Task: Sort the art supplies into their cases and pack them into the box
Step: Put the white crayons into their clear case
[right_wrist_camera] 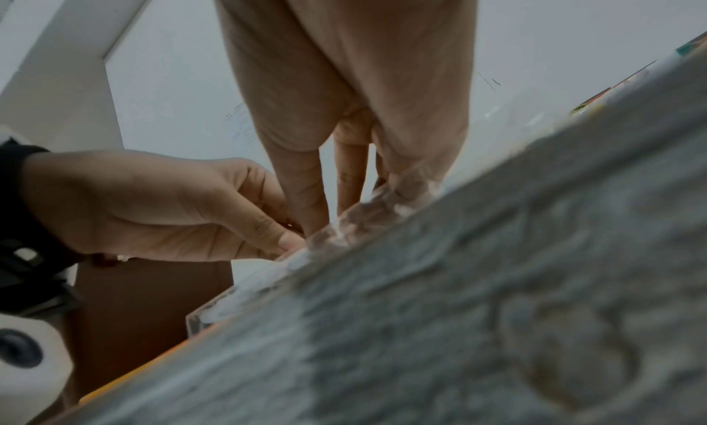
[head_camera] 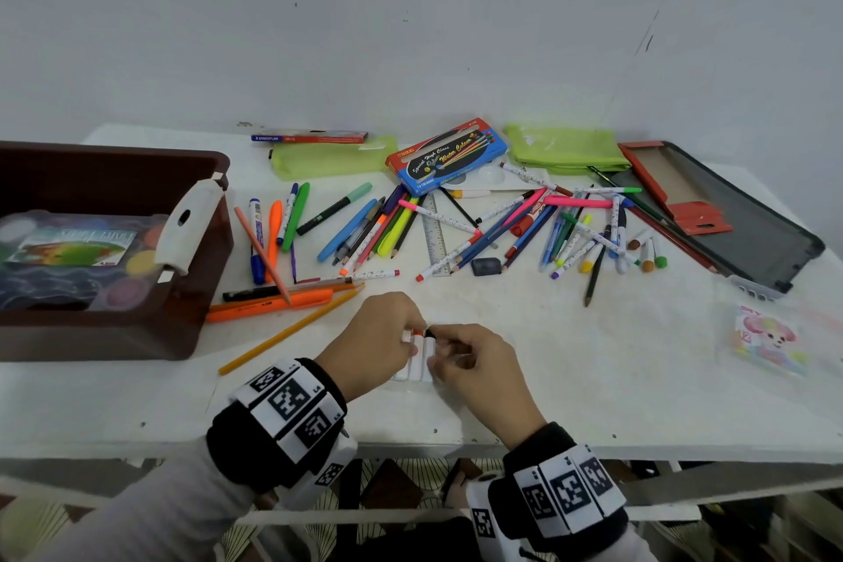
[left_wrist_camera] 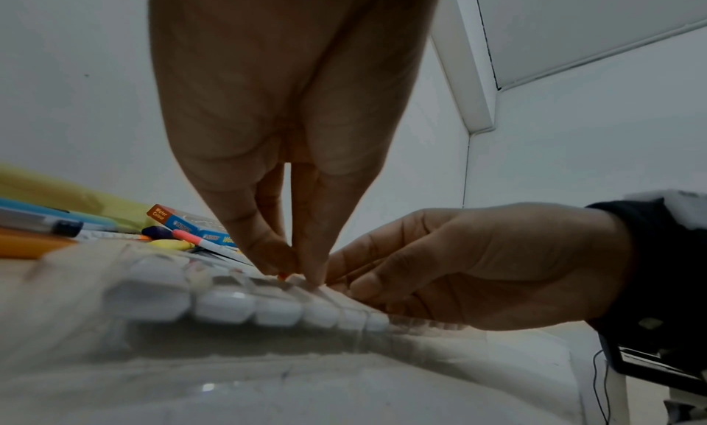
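Near the table's front edge lies a clear plastic case (head_camera: 413, 372) with a few short white markers in it. My left hand (head_camera: 413, 335) pinches the orange-capped marker (head_camera: 417, 332) at its top end. Close beside it, my right hand (head_camera: 433, 340) pinches a black-capped marker (head_camera: 429, 333). In the left wrist view my left hand (left_wrist_camera: 302, 274) comes down on the orange tip (left_wrist_camera: 282, 276), with the white marker ends (left_wrist_camera: 229, 304) in a row and my right hand (left_wrist_camera: 344, 280) touching the case. In the right wrist view my right hand (right_wrist_camera: 325, 220) meets the left hand (right_wrist_camera: 291, 235) at the case (right_wrist_camera: 344, 223).
A brown box (head_camera: 200, 319) at the left holds a paint set (head_camera: 68, 251). Loose pens and pencils (head_camera: 456, 224) cover the middle, with a water colour box (head_camera: 447, 155), two green pouches (head_camera: 333, 157) (head_camera: 565, 148) and an open black case (head_camera: 739, 214) at the right.
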